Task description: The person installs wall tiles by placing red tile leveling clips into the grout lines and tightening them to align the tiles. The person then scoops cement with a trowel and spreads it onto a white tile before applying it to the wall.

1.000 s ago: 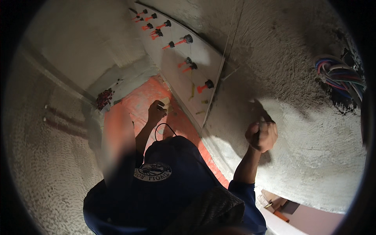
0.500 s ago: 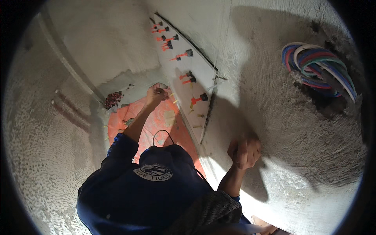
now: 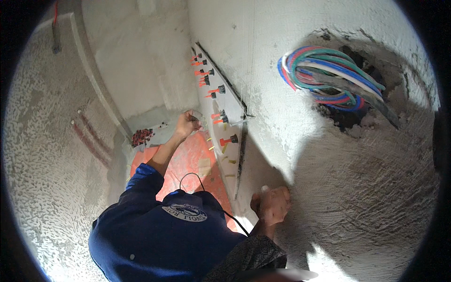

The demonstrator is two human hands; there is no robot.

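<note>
The rough plastered wall (image 3: pixel 357 197) is seen filling the right half of the view. A large pale tile (image 3: pixel 221 127) is set against it as a long narrow slab; its long axis runs from the near centre toward the far centre, and its face is turned left, toward the orange floor area (image 3: pixel 192 160).

A bundle of coloured cables (image 3: pixel 329 77) is seen emerging from a hole in the wall at far right, well apart from both hands.

Orange-and-black levelling clips (image 3: pixel 209 87) are fixed in a row along the tile, each pointing out to the left from its face. A small heap of red clips (image 3: pixel 141 137) lies on the floor at left.

The left hand (image 3: pixel 187 124) is raised just left of the tile, about midway along its length. Its fingers are curled; something pale and thin appears to be pinched, but what it is cannot be told.

The right hand (image 3: pixel 272 204) is pressed against the wall to the right of the tile's near end. Its fingers are drawn together in a loose fist around a small pale object, not identifiable.
</note>
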